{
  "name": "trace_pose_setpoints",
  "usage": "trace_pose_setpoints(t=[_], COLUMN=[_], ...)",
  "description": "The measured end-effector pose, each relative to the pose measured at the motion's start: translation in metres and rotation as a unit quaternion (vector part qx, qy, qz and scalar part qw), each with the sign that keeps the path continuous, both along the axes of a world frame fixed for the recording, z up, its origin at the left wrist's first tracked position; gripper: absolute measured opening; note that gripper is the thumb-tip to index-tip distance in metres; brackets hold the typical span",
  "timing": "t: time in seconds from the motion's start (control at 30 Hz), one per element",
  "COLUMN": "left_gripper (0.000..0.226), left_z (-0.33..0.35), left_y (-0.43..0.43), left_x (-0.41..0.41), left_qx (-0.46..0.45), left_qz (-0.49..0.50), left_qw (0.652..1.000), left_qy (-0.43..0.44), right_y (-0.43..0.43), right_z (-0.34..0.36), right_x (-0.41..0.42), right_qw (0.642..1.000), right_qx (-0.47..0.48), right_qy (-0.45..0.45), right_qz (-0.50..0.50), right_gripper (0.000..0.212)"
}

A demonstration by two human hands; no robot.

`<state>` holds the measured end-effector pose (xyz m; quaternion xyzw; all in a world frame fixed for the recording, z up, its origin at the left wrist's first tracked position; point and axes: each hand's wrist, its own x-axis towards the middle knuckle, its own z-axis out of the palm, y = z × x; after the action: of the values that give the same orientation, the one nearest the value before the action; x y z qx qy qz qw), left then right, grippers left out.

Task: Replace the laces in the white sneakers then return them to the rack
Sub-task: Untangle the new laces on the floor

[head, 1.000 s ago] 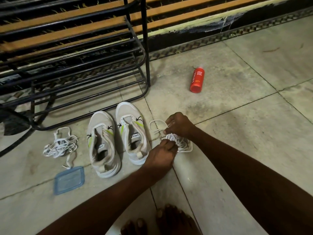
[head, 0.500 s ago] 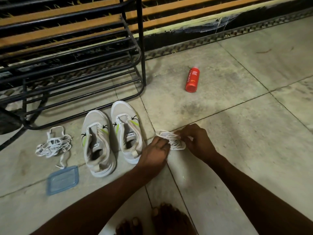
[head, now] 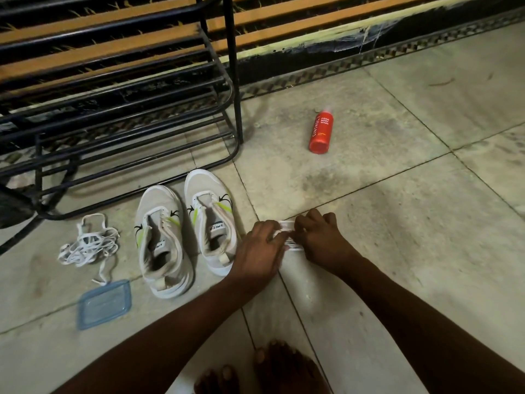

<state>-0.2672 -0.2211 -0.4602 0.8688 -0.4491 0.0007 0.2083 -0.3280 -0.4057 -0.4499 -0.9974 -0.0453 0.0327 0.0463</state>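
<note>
Laces: white bundle low over the floor, just right of the sneakers, held between both hands. Left hand: fingers curled, pinching the bundle's left end. Right hand: fingers curled over the right end, gripping it. Sneakers: white pair, unlaced, side by side, toes toward the rack, the nearer heel just beside the left hand. Lace pile: tangled, left of the sneakers. Lid: blue, flat, near the pile. Bottle: red, lying on its side, well apart from the hands.
</note>
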Motion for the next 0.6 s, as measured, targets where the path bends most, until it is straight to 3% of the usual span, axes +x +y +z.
trace_pose_setpoints(t=[0.13,0.27,0.47,0.6], left_gripper=[0.022,0.017,0.002,0.007], left_z=[0.001,0.001,0.0,0.007], left_y=[-0.005,-0.009,-0.013,-0.012], left_x=[0.004,0.007,0.006,0.003], left_qx=[0.048,0.044,0.025,0.053], left_qz=[0.005,0.014,0.031,0.022], left_qw=[0.999,0.998,0.999,0.998], left_qy=[0.002,-0.036,0.015,0.034], right_y=[-0.003,-0.004,0.006,0.01], right_z=[-0.001,0.003,-0.001,-0.002], right_x=[-0.003,-0.005,-0.002,-0.003], right_qw=[0.999,0.999,0.999,0.998], right_qx=[0.005,0.007,-0.006,0.02], right_qy=[0.039,0.031,0.022,0.015], right_qz=[-0.001,-0.012,-0.03,-0.049], right_gripper=[0.044,0.039,0.029,0.024])
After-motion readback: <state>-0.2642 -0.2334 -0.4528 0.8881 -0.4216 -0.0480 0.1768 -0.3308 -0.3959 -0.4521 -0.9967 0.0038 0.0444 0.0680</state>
